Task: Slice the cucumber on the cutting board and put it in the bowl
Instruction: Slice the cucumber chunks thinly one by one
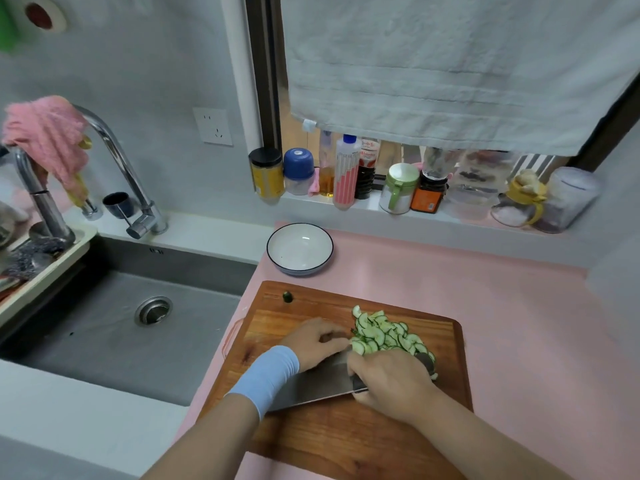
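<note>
A pile of thin cucumber slices (384, 332) lies on the wooden cutting board (304, 441). My right hand (391, 382) grips the handle of a cleaver (315, 384), whose wide blade lies low over the board and points left. My left hand (317, 341), with a blue wristband, has its fingers curled at the left edge of the pile, right next to the blade; what it holds is hidden. A cut-off cucumber end (287, 296) sits near the board's far left corner. The white bowl (300, 249) with a dark rim stands empty behind the board.
The board lies on a pink counter (519, 323). A steel sink (114, 327) with a tap (114, 157) is directly to the left. Several jars and bottles (346, 171) line the window ledge behind the bowl, under a hanging grey towel (450, 64).
</note>
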### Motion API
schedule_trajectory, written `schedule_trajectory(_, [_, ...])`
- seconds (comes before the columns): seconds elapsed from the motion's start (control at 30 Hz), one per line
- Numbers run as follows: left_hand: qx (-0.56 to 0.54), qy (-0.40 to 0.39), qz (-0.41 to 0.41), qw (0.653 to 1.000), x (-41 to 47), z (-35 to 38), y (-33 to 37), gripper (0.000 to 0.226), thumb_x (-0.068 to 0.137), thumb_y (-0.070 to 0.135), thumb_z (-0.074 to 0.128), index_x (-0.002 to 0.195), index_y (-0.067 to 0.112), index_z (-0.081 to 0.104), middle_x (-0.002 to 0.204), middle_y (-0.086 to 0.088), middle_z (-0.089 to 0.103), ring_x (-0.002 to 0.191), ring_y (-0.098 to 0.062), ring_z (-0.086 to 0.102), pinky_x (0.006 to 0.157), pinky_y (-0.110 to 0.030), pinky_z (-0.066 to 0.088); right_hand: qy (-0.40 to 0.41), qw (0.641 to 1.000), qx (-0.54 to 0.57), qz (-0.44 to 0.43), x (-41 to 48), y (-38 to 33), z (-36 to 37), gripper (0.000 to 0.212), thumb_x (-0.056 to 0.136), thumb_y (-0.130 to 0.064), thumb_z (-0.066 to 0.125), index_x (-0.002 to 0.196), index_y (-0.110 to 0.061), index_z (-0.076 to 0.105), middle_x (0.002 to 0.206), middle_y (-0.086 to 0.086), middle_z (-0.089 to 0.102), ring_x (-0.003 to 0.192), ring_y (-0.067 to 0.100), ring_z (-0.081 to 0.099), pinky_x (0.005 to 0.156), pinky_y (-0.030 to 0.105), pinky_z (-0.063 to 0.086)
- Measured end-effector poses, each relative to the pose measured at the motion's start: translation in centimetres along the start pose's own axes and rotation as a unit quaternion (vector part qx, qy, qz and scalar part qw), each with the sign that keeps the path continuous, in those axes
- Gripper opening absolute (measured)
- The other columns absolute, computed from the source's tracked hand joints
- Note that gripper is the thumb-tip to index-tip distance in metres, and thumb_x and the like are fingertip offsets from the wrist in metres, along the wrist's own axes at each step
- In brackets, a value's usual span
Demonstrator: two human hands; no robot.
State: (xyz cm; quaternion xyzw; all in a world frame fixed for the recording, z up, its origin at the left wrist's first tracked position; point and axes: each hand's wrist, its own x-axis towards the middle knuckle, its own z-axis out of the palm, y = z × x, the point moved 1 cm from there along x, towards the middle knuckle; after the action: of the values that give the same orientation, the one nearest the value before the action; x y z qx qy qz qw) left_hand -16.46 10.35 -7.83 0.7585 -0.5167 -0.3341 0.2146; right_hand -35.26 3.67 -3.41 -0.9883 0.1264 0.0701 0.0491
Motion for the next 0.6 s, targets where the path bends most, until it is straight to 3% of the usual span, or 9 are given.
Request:
schedule_trajectory(0.07, [0.014, -0.027, 0.017, 0.999, 0.2, 0.3, 0.5, 0.045, 0.08, 0.06, 0.058, 0.122, 0.043, 0.061, 0.117, 0.01, 0.058, 0.109, -0.011, 0.051, 0.098, -0.031, 0.042, 0.0, 1.0, 0.006, 0.003, 0.0, 0.0, -0.2, 0.033, 0.097, -0.037, 0.054, 0.126, -0.021, 0.049, 0.104, 0.002, 0.069, 0.092, 0.03, 0.067, 0.069, 0.038, 0.046])
schedule_trajectory(0.27, [0.016, 0.032, -0.057, 0.998, 0.8, -0.5, -0.8, 0.028, 0.086, 0.051, 0.063, 0.107, 0.033, 0.068, 0.11, 0.012, 0.064, 0.098, -0.011, 0.06, 0.089, -0.027, 0.048, -0.014, 1.0, 0.008, 0.006, 0.0, 0.3, -0.6, 0.034, 0.096, -0.038, 0.056, 0.124, -0.021, 0.049, 0.102, 0.002, 0.07, 0.09, 0.03, 0.066, 0.072, 0.039, 0.052])
schedule_trajectory(0.37, [-0.065, 0.058, -0.064, 0.994, -0.3, -1.2, -1.4, 0.021, 0.081, 0.044, 0.07, 0.098, 0.032, 0.064, 0.093, 0.01, 0.068, 0.081, -0.007, 0.064, 0.079, -0.026, 0.054, -0.016, 1.0, 0.013, 0.006, -0.2, 0.6, -0.6, 0.032, 0.095, -0.039, 0.057, 0.121, -0.022, 0.049, 0.096, 0.001, 0.07, 0.086, 0.027, 0.066, 0.072, 0.04, 0.055])
schedule_trajectory(0.47, [-0.091, 0.014, -0.039, 0.995, -1.9, -1.9, -1.5, 0.031, 0.073, 0.041, 0.079, 0.094, 0.026, 0.06, 0.081, 0.009, 0.061, 0.066, 0.0, 0.053, 0.065, -0.016, 0.046, -0.013, 1.0, 0.021, 0.008, -0.1, 0.7, -0.8, 0.028, 0.093, -0.04, 0.057, 0.116, -0.024, 0.05, 0.091, -0.002, 0.069, 0.081, 0.024, 0.065, 0.071, 0.041, 0.056])
schedule_trajectory(0.6, [-0.016, 0.026, -0.079, 0.996, -2.6, -1.4, -2.6, 0.031, 0.075, 0.051, 0.075, 0.092, 0.031, 0.059, 0.084, 0.013, 0.062, 0.073, -0.005, 0.056, 0.066, -0.019, 0.043, -0.01, 0.999, 0.037, 0.019, -0.4, 0.9, -0.9, 0.024, 0.092, -0.041, 0.057, 0.112, -0.029, 0.052, 0.09, -0.005, 0.069, 0.08, 0.019, 0.065, 0.072, 0.038, 0.056])
